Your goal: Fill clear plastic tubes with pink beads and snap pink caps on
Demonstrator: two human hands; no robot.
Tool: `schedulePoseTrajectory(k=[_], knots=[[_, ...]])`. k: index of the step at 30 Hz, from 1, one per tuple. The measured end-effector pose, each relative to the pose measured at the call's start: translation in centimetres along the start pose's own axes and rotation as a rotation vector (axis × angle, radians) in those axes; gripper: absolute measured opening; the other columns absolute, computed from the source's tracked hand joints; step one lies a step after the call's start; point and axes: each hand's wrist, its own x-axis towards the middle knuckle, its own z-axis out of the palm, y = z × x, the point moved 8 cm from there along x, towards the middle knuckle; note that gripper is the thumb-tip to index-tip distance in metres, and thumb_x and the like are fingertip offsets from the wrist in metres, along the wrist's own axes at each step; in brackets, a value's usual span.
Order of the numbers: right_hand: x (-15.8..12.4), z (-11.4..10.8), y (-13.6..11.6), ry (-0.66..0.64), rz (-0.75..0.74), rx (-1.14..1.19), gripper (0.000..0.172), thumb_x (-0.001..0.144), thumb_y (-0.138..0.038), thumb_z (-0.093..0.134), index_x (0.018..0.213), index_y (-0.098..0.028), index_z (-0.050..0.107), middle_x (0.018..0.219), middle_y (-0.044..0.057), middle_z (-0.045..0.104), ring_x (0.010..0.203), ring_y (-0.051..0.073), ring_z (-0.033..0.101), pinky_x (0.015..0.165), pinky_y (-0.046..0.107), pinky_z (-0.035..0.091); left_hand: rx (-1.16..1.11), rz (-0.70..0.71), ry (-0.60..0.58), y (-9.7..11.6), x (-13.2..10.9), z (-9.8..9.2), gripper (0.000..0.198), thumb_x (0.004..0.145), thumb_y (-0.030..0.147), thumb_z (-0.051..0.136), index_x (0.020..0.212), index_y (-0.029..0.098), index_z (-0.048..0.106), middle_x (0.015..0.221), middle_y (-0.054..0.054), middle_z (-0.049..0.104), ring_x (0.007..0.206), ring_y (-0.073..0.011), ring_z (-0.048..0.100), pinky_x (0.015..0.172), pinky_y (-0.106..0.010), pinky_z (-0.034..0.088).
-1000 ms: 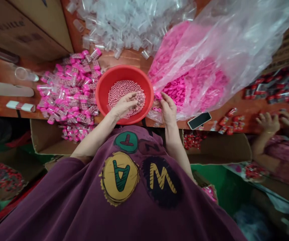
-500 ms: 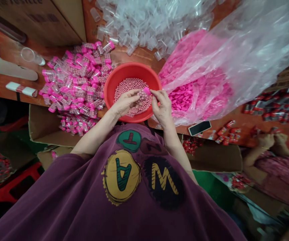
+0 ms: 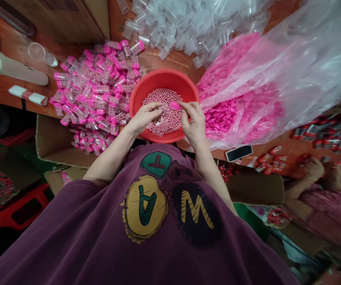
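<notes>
Above a red bowl (image 3: 135, 91) of small pink beads (image 3: 170, 122), my left hand (image 3: 145, 118) is closed on a small clear container (image 3: 164, 110) with beads in it. Its outline is hard to make out against the beads behind. My right hand (image 3: 194, 123) pinches a bright pink cap (image 3: 175, 105) between thumb and fingers, close to the container's right end. Whether cap and container touch, I cannot tell. Left of the bowl lies a heap of capped, bead-filled containers (image 3: 99, 91). A plastic bag (image 3: 295, 75) of loose pink caps (image 3: 222, 114) lies to the right.
Clear empty containers (image 3: 176, 27) are piled at the back. A carton (image 3: 81, 19), a bottle (image 3: 16, 67) and a white packet (image 3: 28, 95) stand or lie at left. A phone (image 3: 239, 153) rests at the table edge. Another person's hand (image 3: 314, 168) is at far right.
The view has shifted, so the table's things sit slightly further right. The pink cap has turned more level and shows more apart from the container; both hands stay over the bowl.
</notes>
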Motion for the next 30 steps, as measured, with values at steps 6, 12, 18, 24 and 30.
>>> schedulePoseTrajectory(k=[6, 12, 18, 24, 30], knots=[[-0.3, 0.6, -0.6, -0.025, -0.046, 0.013, 0.035, 0.111, -0.027, 0.049, 0.132, -0.031, 0.077, 0.114, 0.008, 0.072, 0.106, 0.023, 0.073, 0.094, 0.045, 0.067, 0.015, 0.002, 0.036, 0.5, 0.0, -0.7, 0.021, 0.097, 0.016, 0.074, 0.117, 0.018, 0.080, 0.097, -0.003, 0.081, 0.072, -0.0077, 0.069, 0.067, -0.018, 0.052], [-0.3, 0.4, -0.3, 0.029, 0.047, 0.010, 0.035, 0.115, -0.034, 0.047, 0.135, -0.031, 0.075, 0.115, 0.007, 0.072, 0.106, 0.023, 0.072, 0.100, 0.047, 0.065, 0.018, 0.019, 0.042, 0.8, -0.1, -0.8, 0.023, 0.094, 0.009, 0.071, 0.115, 0.017, 0.079, 0.091, 0.000, 0.079, 0.063, -0.0049, 0.062, 0.062, -0.017, 0.049], [-0.3, 1.0, -1.0, -0.028, 0.087, 0.053, 0.032, 0.112, -0.037, 0.052, 0.133, -0.033, 0.076, 0.118, 0.009, 0.072, 0.111, 0.027, 0.071, 0.106, 0.054, 0.063, -0.115, -0.022, -0.008, 0.3, -0.4, 0.2, 0.021, 0.095, 0.014, 0.074, 0.115, 0.017, 0.079, 0.090, -0.002, 0.080, 0.066, -0.0071, 0.066, 0.064, -0.019, 0.052], [-0.4, 1.1, -1.2, -0.062, 0.158, 0.111, 0.035, 0.111, -0.056, 0.060, 0.126, -0.029, 0.076, 0.115, 0.007, 0.079, 0.105, 0.024, 0.071, 0.101, 0.049, 0.063, -0.170, -0.029, -0.035, -0.2, -0.7, 0.8, 0.023, 0.096, 0.014, 0.080, 0.118, 0.017, 0.076, 0.096, -0.002, 0.080, 0.069, -0.0083, 0.072, 0.072, -0.023, 0.058], [-0.3, 1.0, -0.4, 0.012, 0.221, 0.187, 0.042, 0.109, -0.064, 0.063, 0.119, -0.026, 0.077, 0.108, 0.004, 0.083, 0.092, 0.019, 0.073, 0.090, 0.040, 0.064, -0.205, -0.048, -0.068, -0.7, -1.6, 2.6, 0.021, 0.095, 0.016, 0.085, 0.112, 0.015, 0.074, 0.099, -0.002, 0.081, 0.070, -0.0077, 0.075, 0.073, -0.022, 0.059]])
